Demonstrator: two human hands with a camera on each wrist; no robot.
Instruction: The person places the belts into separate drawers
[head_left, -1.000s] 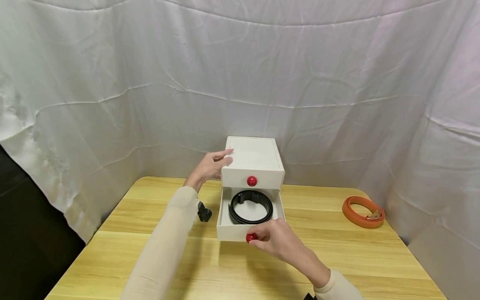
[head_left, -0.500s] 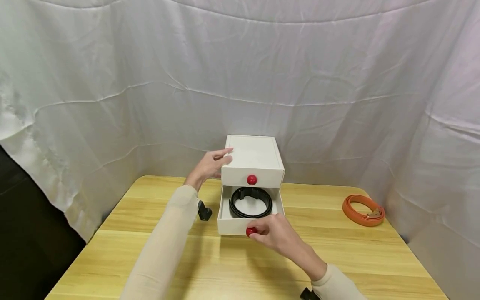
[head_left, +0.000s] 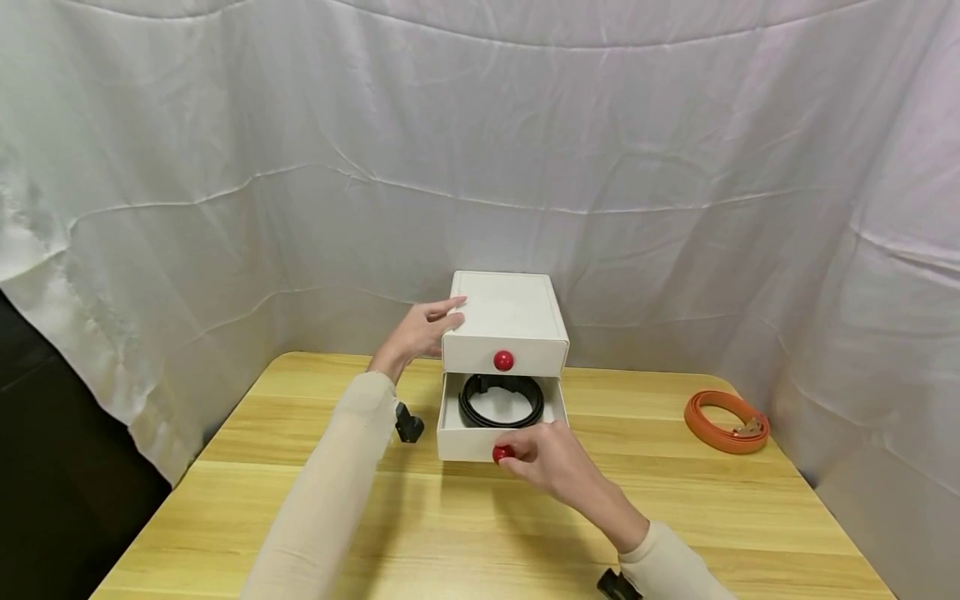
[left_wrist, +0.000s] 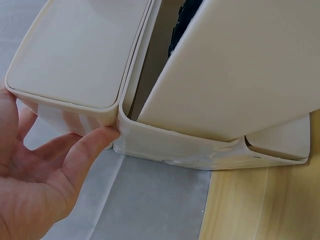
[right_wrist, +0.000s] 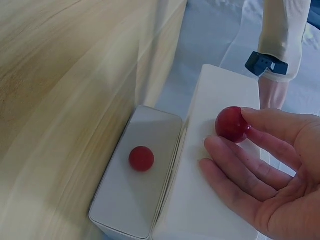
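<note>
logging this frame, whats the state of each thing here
lower drawer: partly pulled out, black belt inside
upper drawer: shut
black belt: coiled, lying in the lower drawer
orange belt: coiled, on the table, apart from the box
right hand: pinches the lower red knob
left hand: straight fingers rest against the box's left side

Matt white plastic two-drawer box [head_left: 504,317], smooth; glossy red round knobs [head_left: 503,361]. Coiled black leather-look belt [head_left: 501,400], slight sheen. Light wood-grain bench [head_left: 300,467], satin. Orange leather-look strap [head_left: 723,422]. Creased white cloth backdrop [head_left: 480,150].
</note>
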